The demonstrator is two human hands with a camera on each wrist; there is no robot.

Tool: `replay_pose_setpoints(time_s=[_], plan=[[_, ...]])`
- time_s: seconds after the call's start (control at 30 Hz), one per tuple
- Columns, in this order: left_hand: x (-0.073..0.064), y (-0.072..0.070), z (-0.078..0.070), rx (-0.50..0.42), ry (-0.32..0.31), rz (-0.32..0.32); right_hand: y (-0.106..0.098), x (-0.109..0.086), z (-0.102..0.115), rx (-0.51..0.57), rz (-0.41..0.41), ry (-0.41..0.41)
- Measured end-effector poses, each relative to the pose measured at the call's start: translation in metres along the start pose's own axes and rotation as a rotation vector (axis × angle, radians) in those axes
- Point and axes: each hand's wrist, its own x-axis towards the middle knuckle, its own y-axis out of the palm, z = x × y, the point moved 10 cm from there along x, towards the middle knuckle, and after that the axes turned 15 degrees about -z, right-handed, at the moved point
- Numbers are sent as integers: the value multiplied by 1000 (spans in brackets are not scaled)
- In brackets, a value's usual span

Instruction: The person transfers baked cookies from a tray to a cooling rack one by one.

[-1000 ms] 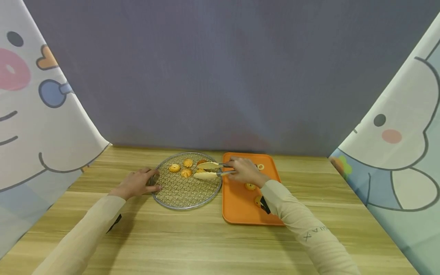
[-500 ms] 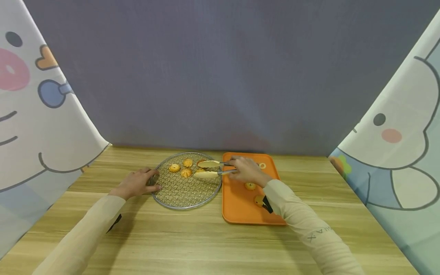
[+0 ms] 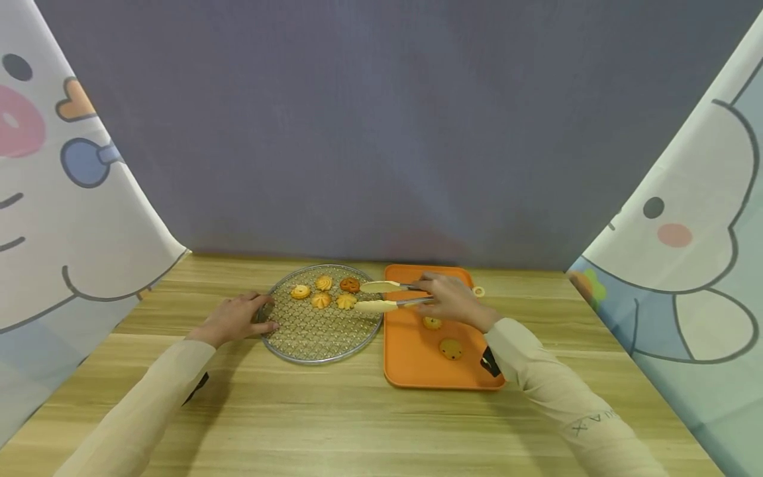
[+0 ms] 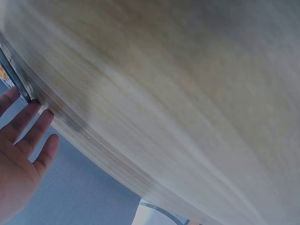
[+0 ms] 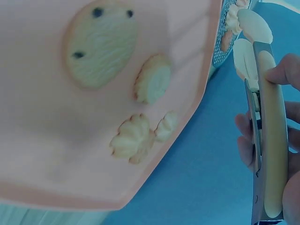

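Note:
In the head view my left hand [image 3: 235, 319] touches the left rim of a round metal mesh rack [image 3: 310, 334] with its fingers and thumb. The left wrist view shows these fingers [image 4: 33, 124] fairly straight at the rim. Several cookies lie in the rack's upper half, among them a brown pretzel cookie [image 3: 350, 285] and a flower-shaped cookie [image 3: 346, 301]. My right hand [image 3: 450, 299] grips metal tongs [image 3: 377, 306] with cream-coloured heads. Those heads stand apart at the rack's right edge, beside the flower-shaped cookie, and nothing shows between them.
An orange tray [image 3: 411, 368] lies right of the rack. It bears a chip cookie [image 3: 450, 349], a round cookie [image 3: 432, 322] and, in the right wrist view, a scalloped cookie [image 5: 132, 139]. A grey partition [image 3: 381, 165] rises behind the wooden table [image 3: 298, 424].
My right hand has drawn the tongs to the right, uncovering the pretzel cookie and the flower-shaped cookie on the rack. The left hand stays at the rim.

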Motion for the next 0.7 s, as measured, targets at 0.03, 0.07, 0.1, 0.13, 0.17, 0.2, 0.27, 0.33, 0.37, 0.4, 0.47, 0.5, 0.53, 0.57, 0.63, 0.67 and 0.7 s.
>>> replay_pose_setpoints(time_s=[0.03,0.07,0.1,0.13,0.17,0.2,0.27,0.33,0.37,0.4,0.47,0.5,0.53,0.57,0.63,0.67,0.7], plan=[[0,0,0,0,2,0,-2,-2,-2,1,-2,10],[0,1,1,1,0,1,-4,-5,-4,2,-6,15],[0,1,2,2,2,0,-6,-7,-6,5,-9,19],[0,1,2,4,3,-1,-8,-10,-8,4,-13,24],[0,1,2,5,3,-1,-10,-13,-10,5,-17,27],[0,1,2,5,3,0,-12,-15,-11,11,-21,29],[0,2,3,6,2,2,-16,-20,-14,20,-26,29],[0,2,3,6,-1,6,-20,-26,-17,20,-28,37],[0,1,2,5,0,7,-22,-28,-18,19,-28,38],[0,1,2,4,1,5,-24,-31,-19,15,-30,35],[0,0,1,3,2,1,-27,-35,-21,10,-37,29],[0,0,1,4,2,-1,-28,-38,-22,3,-43,22],[0,-1,0,4,6,-4,-30,-40,-23,-1,-51,16],[0,-1,0,4,6,-6,-31,-43,-24,-3,-55,13],[0,-2,0,5,4,-7,-34,-48,-26,-7,-63,14],[0,-2,0,6,3,-6,-36,-50,-28,-14,-65,16],[1,-2,-1,6,2,-6,-37,-53,-29,-20,-63,20]])
